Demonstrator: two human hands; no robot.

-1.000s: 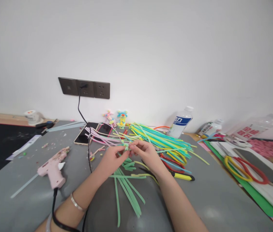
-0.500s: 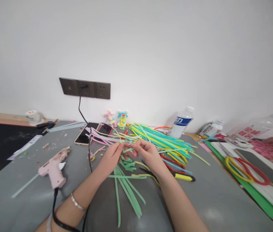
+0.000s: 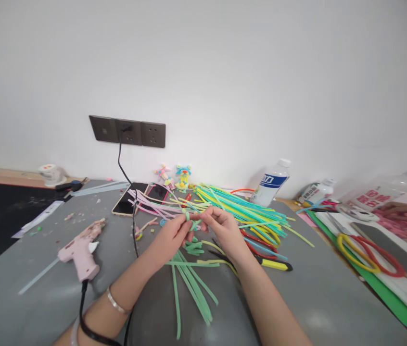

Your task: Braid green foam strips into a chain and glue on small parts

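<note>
Between my two hands is a short green pipe cleaner (image 3: 195, 224), bent into a small curl. My left hand (image 3: 175, 233) is closed, pinching it from the left with thumb and fingertips. From the right, the thumb and index finger of my right hand (image 3: 221, 228) close on its other end. Below my hands lie several straight green pipe cleaners (image 3: 192, 288) and a few coiled green pieces (image 3: 193, 248). Lilac pipe cleaners (image 3: 149, 204) spread out behind my left hand. A thick bundle of yellow and turquoise pipe cleaners (image 3: 241, 206) lies behind my right hand.
A pink glue gun (image 3: 81, 247) with a black cord lies left. Two phones (image 3: 127, 204) and two small figures (image 3: 183, 178) are near the wall. A bottle (image 3: 271, 182), a yellow-black cutter (image 3: 275, 264) and scissors (image 3: 369, 254) are right. Another person's hand (image 3: 405, 211) shows far right.
The green pipe cleaner has turned in my fingers and now shows a curl above my left fingertips. Both hands stay nearly in place. The other person's hand at far right has shifted slightly left.
</note>
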